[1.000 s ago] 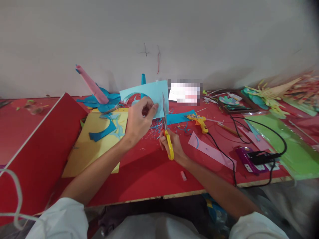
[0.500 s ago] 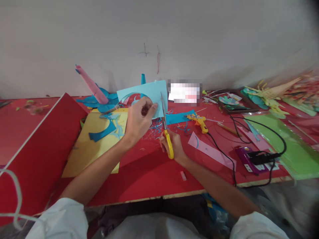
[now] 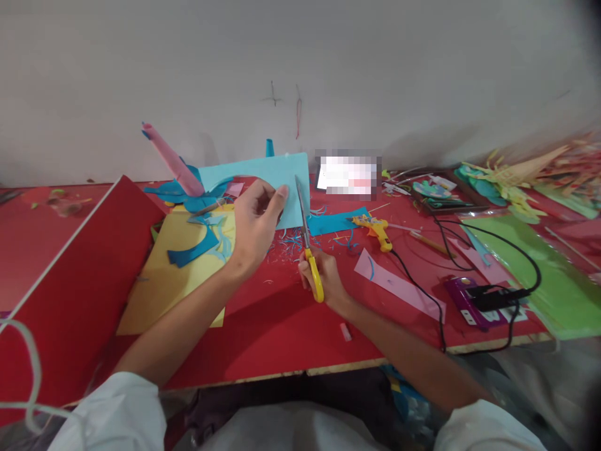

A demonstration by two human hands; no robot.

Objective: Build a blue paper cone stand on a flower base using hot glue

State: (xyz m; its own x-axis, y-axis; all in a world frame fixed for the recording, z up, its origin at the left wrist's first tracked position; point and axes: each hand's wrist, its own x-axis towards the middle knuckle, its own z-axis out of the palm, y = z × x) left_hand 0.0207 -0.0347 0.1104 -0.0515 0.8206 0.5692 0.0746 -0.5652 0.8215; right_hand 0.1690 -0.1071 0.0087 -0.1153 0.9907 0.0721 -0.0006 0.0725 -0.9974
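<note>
My left hand (image 3: 257, 222) pinches a sheet of light blue paper (image 3: 288, 172) between thumb and fingers, holding it up above the table. The sheet's left part runs behind my hand, and its lower left edge looks cut away in a curve. In my right hand (image 3: 326, 279) is a pair of scissors (image 3: 313, 272) with yellow handles. The metal blades point up and lie across the right part of the sheet. Whether they are closed on the paper I cannot tell. Thin blue and white paper shreds (image 3: 293, 241) lie on the table below.
A yellow glue gun (image 3: 373, 230) rests beside a blue strip (image 3: 333, 222), its cord running to a purple power strip (image 3: 476, 304). Yellow sheets (image 3: 173, 300) with blue scraps lie left, near a raised red board (image 3: 94, 288). Behind stands a pink paper tube (image 3: 173, 163).
The light blue sheet has turned and shifted left in my left hand, and its curved opening no longer shows around the fingers. The scissors have moved slightly left.
</note>
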